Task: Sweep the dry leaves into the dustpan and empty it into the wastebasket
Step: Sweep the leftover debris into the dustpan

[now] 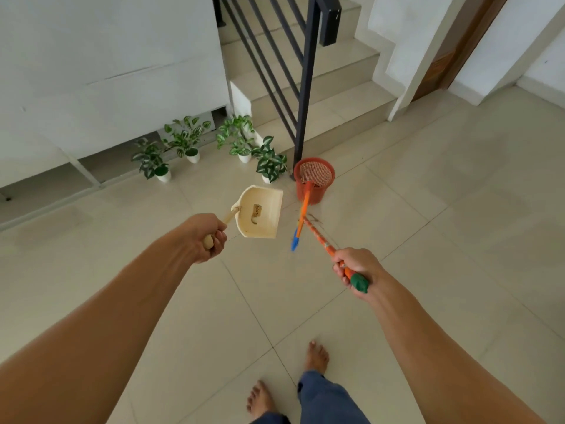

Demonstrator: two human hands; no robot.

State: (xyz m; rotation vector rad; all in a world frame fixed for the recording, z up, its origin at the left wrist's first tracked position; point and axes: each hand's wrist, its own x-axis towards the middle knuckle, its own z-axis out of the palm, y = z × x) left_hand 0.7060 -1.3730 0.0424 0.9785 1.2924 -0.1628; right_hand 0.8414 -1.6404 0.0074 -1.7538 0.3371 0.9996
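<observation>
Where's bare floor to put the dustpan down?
Free: tiles between dustpan and feet; the wide floor right of the basket; the strip left of the dustpan, before the plants. Crowded: at the basket, where blue-tipped stick, broom and railing post meet.

Dustpan (261, 220) and broom (321, 239) near wastebasket (325, 186)

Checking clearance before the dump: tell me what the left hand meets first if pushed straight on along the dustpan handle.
Beyond the dustpan, probably the rightmost potted plant, just left of the wastebasket; depth unclear.
</observation>
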